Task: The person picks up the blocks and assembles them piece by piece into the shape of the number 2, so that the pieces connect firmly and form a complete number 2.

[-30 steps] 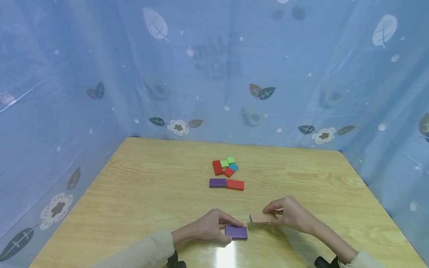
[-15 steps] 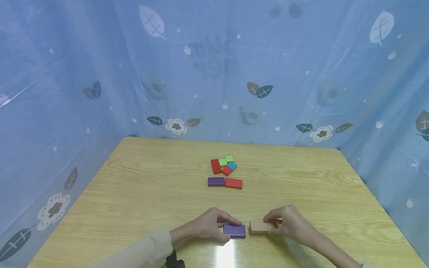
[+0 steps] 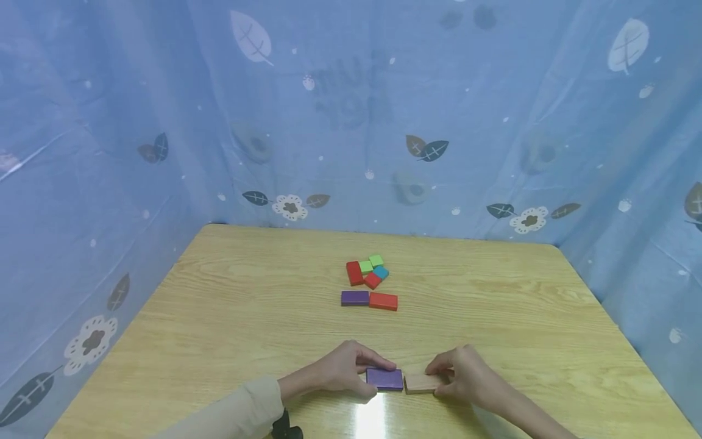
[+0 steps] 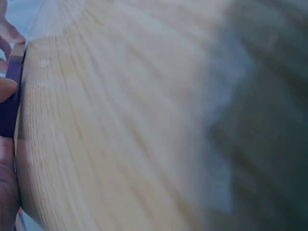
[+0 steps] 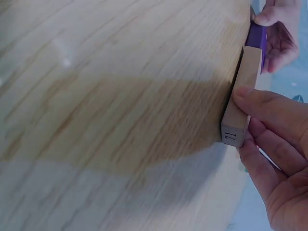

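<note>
Near the front of the table, my left hand [image 3: 345,369] holds a purple wooden block [image 3: 385,379] between thumb and fingers, flat on the tabletop. To its right, my right hand [image 3: 468,379] pinches a plain wooden block [image 3: 419,383] by its long sides. The two blocks lie end to end in a row; whether their ends fully touch I cannot tell. In the right wrist view, the near end of the plain block [image 5: 244,98] bears a printed number. Only the left edge of the left wrist view shows the purple block [image 4: 11,108].
Farther back, a second purple block [image 3: 354,298] lies end to end with a red block [image 3: 383,301]. Behind them is a cluster: a dark red block [image 3: 354,274], two green pieces [image 3: 365,267], a small red piece [image 3: 373,280] and a blue one [image 3: 381,272]. A blue patterned curtain [image 3: 351,122] surrounds the table.
My right hand has brought the plain block down and slightly left, from raised and apart to lying in line beside the purple block. My left hand has stayed on the purple block.
</note>
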A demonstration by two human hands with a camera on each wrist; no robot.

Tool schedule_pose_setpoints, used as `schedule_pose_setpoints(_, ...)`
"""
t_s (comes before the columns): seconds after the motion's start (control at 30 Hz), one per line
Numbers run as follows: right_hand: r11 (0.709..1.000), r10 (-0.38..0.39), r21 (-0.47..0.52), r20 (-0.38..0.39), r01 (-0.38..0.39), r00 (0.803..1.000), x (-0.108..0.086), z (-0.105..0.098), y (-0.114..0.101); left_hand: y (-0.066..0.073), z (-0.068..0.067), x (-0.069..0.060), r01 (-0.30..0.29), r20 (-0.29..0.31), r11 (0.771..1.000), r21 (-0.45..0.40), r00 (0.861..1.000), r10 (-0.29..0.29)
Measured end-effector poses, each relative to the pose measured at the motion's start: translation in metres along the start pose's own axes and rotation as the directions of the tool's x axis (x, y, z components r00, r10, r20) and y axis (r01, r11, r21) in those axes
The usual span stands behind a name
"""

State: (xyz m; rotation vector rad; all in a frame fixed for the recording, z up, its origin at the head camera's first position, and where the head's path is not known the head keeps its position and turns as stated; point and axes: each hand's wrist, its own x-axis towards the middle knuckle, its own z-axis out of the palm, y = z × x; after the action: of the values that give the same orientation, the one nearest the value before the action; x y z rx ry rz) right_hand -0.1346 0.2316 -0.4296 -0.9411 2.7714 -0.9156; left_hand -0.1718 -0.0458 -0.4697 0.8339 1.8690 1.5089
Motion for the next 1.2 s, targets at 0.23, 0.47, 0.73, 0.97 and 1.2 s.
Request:
schedule_pose_setpoints(0.23,1.000,0.023,-0.014,0.021,-0.022,1.000,0.000,0.002,-0.004,0.000,0.002,0.002,0.001,-0.002,1.000,0.012,1.000,-0.001)
schedule_pose_setpoints(0.47,0.997,0.027,-0.076,0.018,-0.025,0.999,0.000,0.005,-0.007,0.000,0.001,0.000,0.009,-0.017,0.999,0.030,1.000,-0.008)
schedule_pose_setpoints(0.73,0.995,-0.065,-0.084,-0.058,0.060,0.996,0.004,0.013,-0.006,0.003,-0.001,0.002,-0.005,-0.023,0.998,0.066,1.000,0.007)
schedule_pose_setpoints(0.97,0.995,-0.044,-0.089,-0.105,0.035,0.994,0.008,0.026,-0.012,0.001,0.000,0.001,-0.003,-0.021,0.999,0.047,1.000,0.004)
schedule_pose_setpoints(1.2,0.994,-0.105,-0.032,-0.161,0.101,0.981,0.010,0.036,-0.013,0.001,0.003,0.000,-0.005,-0.018,1.000,0.000,1.000,0.005)
